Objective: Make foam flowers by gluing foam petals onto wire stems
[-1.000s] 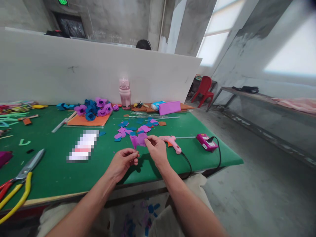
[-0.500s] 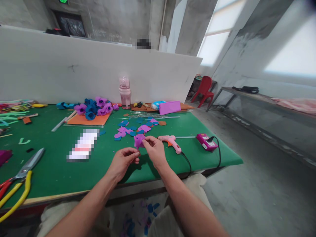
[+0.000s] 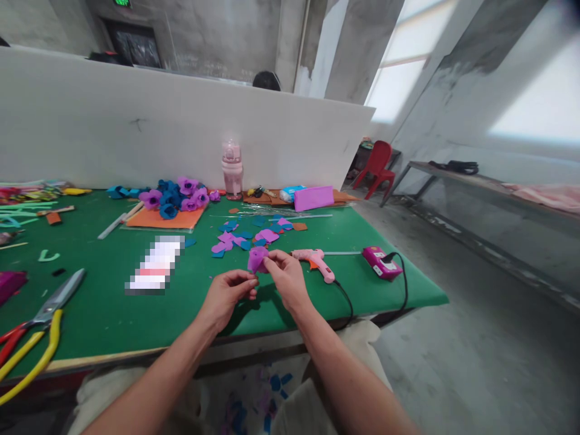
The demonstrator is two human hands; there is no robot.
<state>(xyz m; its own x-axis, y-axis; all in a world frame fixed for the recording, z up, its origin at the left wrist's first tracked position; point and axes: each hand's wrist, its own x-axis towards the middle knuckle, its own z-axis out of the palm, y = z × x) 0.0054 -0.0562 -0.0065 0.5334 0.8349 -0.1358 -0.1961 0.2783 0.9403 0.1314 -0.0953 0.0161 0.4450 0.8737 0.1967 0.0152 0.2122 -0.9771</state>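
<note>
A purple paper flower (image 3: 257, 258) is held up between my two hands, above the green table (image 3: 104, 320). My left hand (image 3: 232, 294) pinches its narrow base between thumb and fingertips. The fingers of my right hand (image 3: 286, 278) are closed on the flower's right side, at a petal. Just beyond the flower lie loose purple and blue petals (image 3: 225, 241). Right of my right hand, a pink hot glue gun (image 3: 317, 261) lies on its side with a clear glue stick (image 3: 342, 253) in its back end.
A purple power box (image 3: 381, 263) with a black cord sits at the right edge. Scissors (image 3: 57, 311) with red and yellow handles lie at left. Finished flowers (image 3: 174, 196) rest on orange sheets (image 3: 158, 220). A pink bottle (image 3: 232, 172) stands before a white partition (image 3: 181, 121).
Both hands stay on the flower, which has turned slightly so that its opening shows more. The whole view has shifted a little.
</note>
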